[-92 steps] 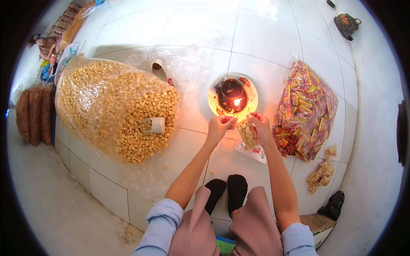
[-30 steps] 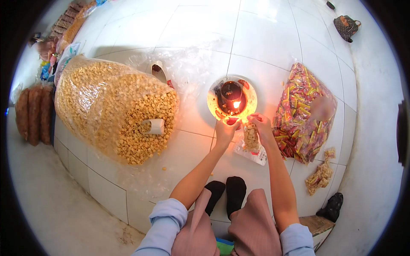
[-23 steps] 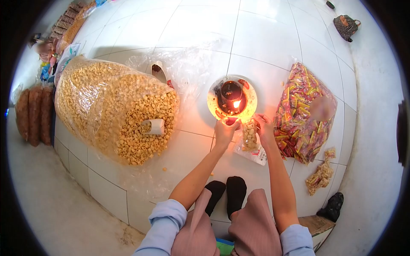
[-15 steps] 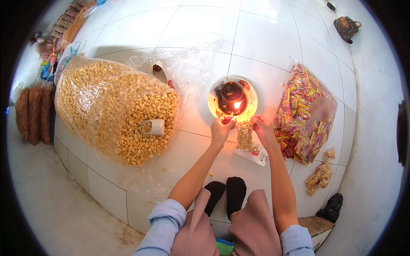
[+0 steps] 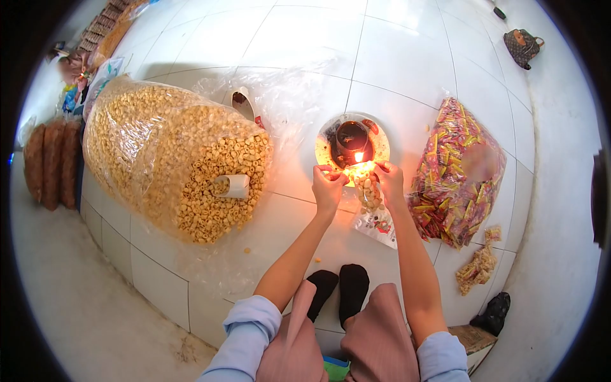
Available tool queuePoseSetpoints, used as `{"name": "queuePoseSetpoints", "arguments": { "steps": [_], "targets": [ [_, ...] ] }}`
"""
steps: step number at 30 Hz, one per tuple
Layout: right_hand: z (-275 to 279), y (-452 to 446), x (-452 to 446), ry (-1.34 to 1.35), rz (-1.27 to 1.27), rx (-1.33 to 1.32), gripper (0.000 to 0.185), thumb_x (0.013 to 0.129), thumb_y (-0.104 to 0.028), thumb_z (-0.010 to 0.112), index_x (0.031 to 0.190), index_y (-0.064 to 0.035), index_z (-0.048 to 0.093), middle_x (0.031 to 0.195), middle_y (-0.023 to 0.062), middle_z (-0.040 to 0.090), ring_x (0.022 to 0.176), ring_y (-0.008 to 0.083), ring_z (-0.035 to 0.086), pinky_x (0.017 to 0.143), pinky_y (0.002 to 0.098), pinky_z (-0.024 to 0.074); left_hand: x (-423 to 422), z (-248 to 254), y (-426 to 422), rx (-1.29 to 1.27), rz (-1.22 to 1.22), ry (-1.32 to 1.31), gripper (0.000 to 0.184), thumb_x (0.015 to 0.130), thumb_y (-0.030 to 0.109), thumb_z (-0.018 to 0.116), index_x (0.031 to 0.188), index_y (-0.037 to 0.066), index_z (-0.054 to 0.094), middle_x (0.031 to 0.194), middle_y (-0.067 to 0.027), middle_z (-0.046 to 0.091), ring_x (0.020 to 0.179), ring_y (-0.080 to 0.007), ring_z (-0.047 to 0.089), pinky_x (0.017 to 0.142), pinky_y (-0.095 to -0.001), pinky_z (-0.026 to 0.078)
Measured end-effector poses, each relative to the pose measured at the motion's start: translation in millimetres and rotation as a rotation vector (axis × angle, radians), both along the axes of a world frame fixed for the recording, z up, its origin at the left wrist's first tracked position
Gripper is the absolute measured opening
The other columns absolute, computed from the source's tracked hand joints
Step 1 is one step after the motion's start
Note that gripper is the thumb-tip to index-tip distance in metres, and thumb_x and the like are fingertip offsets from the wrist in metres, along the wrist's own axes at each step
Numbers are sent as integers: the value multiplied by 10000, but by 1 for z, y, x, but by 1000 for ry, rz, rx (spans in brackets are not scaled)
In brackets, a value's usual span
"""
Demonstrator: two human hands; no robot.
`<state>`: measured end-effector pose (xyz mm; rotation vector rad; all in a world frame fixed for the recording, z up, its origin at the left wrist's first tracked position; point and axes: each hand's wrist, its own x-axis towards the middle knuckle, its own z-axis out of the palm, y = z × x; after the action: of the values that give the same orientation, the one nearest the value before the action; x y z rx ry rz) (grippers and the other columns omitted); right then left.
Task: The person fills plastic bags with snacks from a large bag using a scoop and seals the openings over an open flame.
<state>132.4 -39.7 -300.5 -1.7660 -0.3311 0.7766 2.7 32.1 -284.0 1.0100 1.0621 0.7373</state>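
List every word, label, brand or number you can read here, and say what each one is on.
No text is readable.
Flat white packet: dark and red print, too small and blurred.
Red-and-yellow sachets: printed, too small.
Patterned handbag: small repeated marks, no legible brand.
Small snack bag: no print I can make out.
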Motion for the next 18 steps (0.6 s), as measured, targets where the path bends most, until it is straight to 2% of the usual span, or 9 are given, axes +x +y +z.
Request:
{"name": "queuePoseSetpoints", "arguments": {
  "steps": [2, 4, 8, 10, 12, 14, 15, 17, 18],
  "targets": [
    [-3, 2, 0, -20, -41, -20, 172, 747, -135, 609, 853, -6, 652, 755, 48, 642, 663, 99, 573, 636, 245, 450, 2, 0, 2, 52, 41, 2, 291, 735, -6, 607, 883, 12, 357, 726, -133, 617, 628, -139, 606, 596, -244, 502],
    [2, 3, 0, -37, -45, -23, 174, 747, -135, 609, 855, -5, 651, 754, 48, 641, 666, 102, 575, 637, 244, 450, 4, -3, 5, 67, -23, 83, 362, 732, -14, 593, 877, 38, 266, 756, -139, 601, 683, -163, 611, 650, -242, 499],
    [-3, 4, 4, -40, -51, -21, 180, 749, -142, 613, 859, -5, 651, 752, 49, 640, 677, 101, 575, 643, 242, 449, 9, -7, 7, 87, -1, 100, 363, 726, -12, 597, 862, 41, 265, 744, -137, 603, 659, -156, 611, 641, -242, 497],
    [-5, 4, 4, -37, -59, -11, 184, 750, -147, 616, 862, -5, 650, 753, 47, 640, 679, 99, 574, 645, 241, 448, 11, -8, 7, 111, 29, 117, 377, 709, 31, 646, 834, 41, 290, 689, -136, 625, 604, -142, 616, 572, -243, 476],
    [-3, 3, 5, -34, -69, -2, 188, 751, -151, 618, 865, -6, 649, 755, 45, 639, 680, 96, 572, 647, 240, 447, 12, -9, 6, 112, 32, 135, 382, 704, 40, 654, 830, 42, 293, 683, -135, 623, 606, -147, 618, 565, -246, 473],
    [3, 2, 4, -43, -46, -24, 150, 814, -58, 552, 914, 44, 600, 800, 47, 610, 677, 87, 566, 624, 202, 447, 14, -10, 6, 115, 34, 152, 387, 700, 49, 662, 827, 43, 297, 677, -134, 620, 607, -152, 621, 557, -248, 471],
    [1, 0, 5, -43, -46, -24, 150, 814, -58, 552, 914, 44, 600, 800, 47, 610, 677, 87, 566, 624, 202, 447, 15, -12, 6, 102, 13, 180, 379, 707, 17, 642, 844, 39, 289, 709, -134, 600, 625, -160, 619, 565, -246, 484],
    [-4, -3, 6, 29, -105, 35, 185, 766, -141, 616, 878, 4, 643, 776, 47, 636, 689, 95, 565, 645, 234, 442, 17, -17, 5, 87, -10, 210, 374, 715, -15, 622, 860, 36, 281, 741, -135, 579, 643, -167, 617, 572, -244, 497],
    [-6, -4, 6, 30, -105, 35, 185, 766, -141, 616, 878, 4, 643, 776, 47, 636, 689, 95, 565, 645, 234, 442, 18, -18, 5, 108, -7, 230, 377, 714, -16, 631, 863, 33, 288, 750, -135, 571, 646, -170, 619, 558, -244, 498]
  ]
}}
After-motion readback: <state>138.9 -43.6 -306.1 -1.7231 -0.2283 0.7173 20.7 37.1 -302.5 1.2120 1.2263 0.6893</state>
